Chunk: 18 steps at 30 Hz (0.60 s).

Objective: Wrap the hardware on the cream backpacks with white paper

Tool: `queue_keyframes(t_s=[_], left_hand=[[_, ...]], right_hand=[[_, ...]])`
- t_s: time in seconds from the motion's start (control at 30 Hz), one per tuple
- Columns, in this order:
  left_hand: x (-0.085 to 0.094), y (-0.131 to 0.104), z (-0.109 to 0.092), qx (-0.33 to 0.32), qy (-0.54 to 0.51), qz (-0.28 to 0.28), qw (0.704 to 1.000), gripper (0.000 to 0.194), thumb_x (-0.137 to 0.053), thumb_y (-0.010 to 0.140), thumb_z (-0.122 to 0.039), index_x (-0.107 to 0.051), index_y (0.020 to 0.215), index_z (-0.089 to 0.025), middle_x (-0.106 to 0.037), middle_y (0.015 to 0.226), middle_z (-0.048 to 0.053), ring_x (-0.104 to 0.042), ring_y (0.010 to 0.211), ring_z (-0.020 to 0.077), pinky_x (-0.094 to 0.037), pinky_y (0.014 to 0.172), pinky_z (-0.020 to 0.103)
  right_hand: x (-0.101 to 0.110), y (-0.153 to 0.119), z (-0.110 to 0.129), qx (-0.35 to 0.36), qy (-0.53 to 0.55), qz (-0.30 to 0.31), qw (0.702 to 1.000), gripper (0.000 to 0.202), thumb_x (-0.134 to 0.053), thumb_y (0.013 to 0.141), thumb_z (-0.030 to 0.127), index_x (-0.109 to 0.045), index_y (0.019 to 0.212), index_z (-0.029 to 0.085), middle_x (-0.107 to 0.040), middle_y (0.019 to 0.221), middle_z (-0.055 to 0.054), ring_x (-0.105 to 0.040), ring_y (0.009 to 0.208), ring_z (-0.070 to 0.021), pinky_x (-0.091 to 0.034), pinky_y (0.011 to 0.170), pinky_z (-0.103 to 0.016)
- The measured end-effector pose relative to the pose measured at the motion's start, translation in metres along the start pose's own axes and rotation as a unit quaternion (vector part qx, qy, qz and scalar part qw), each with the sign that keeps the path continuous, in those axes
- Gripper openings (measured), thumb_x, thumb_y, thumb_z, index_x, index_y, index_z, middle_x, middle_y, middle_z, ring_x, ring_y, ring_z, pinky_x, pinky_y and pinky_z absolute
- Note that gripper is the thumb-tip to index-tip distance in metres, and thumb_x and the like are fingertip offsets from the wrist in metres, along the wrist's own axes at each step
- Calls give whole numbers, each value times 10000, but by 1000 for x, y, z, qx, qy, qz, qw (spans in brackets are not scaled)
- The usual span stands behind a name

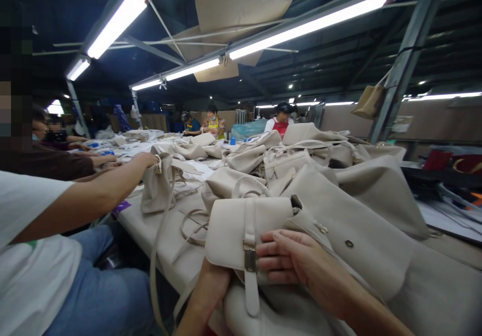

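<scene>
A beige backpack [229,225] sits before me at the table's near edge, its front flap facing me. Down the flap's middle runs a strap [251,293] with a metal clasp [250,258]. My left hand [217,275] reaches under the flap's lower left corner, and its fingers are hidden behind it. Flat against the front, just right of the clasp, lies my right hand [288,253], fingers stretched out and side by side. Nothing shows in its grasp. Thin beige straps [196,225] loop beside the bag on the left.
More beige bags [361,215] pile up behind and to the right. A co-worker in a white shirt [37,275] sits close on my left, one hand at a small beige bag [156,190]. Other people work farther along the table [161,235]. A metal post [406,60] rises at right.
</scene>
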<state>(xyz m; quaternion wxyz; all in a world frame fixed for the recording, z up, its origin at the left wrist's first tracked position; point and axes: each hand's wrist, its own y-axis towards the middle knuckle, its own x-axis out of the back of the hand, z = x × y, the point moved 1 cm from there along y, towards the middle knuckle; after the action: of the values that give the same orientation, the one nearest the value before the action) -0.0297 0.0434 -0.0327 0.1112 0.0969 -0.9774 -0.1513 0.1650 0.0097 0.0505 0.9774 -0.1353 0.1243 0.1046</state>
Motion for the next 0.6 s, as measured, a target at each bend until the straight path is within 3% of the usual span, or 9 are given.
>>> queue_keyframes(t_s=[0.07, 0.17, 0.27, 0.4, 0.53, 0.6], left_hand=[[3, -12, -3, 9, 36, -7, 999, 383, -512, 719, -151, -716, 1042, -178, -707, 1152, 122, -585, 1199, 335, -390, 1095, 493], [12, -27, -6, -37, 100, -70, 992, 525, -525, 664, -137, -635, 1177, -140, -604, 1278, 156, -490, 1291, 341, -335, 1132, 506], [20, -39, -10, -48, 116, -44, 991, 417, -543, 685, -148, -656, 1086, -162, -655, 1099, 123, -608, 1088, 300, -472, 993, 422], [19, -51, -23, 28, 12, 19, 999, 192, -553, 780, -240, -655, 932, -182, -646, 721, 32, -617, 656, 192, -513, 666, 283], [3, -52, -34, 58, -101, 4, 993, 365, -627, 785, -384, -615, 1085, -177, -660, 682, 10, -606, 604, 178, -499, 600, 263], [-5, -48, -35, 88, -110, -16, 990, 407, -706, 736, -411, -624, 1045, -160, -709, 733, 46, -652, 675, 212, -514, 634, 283]], right_hand=[[-1, 14, -2, 7, -1, -10, 1000, 294, -652, 860, 420, -645, 950, 141, -739, 927, -130, -719, 732, -185, -554, 635, -288], [-2, 29, -6, 8, -13, -20, 1000, 270, -637, 868, 394, -635, 945, 136, -745, 898, -119, -721, 701, -170, -551, 588, -255], [-2, 33, -9, 4, -14, -27, 1000, 230, -643, 866, 349, -631, 950, 135, -749, 886, -109, -719, 681, -154, -551, 565, -230], [0, 33, -13, 0, -9, -41, 999, 225, -643, 876, 337, -633, 958, 127, -747, 880, -113, -705, 654, -135, -544, 542, -210], [2, 32, -19, 19, 19, -40, 999, 292, -717, 818, 384, -637, 964, 144, -736, 827, -73, -685, 621, -126, -541, 527, -205], [5, 29, -22, 42, 30, -10, 999, 310, -746, 789, 418, -631, 906, 154, -713, 758, -33, -662, 578, -109, -522, 499, -184]])
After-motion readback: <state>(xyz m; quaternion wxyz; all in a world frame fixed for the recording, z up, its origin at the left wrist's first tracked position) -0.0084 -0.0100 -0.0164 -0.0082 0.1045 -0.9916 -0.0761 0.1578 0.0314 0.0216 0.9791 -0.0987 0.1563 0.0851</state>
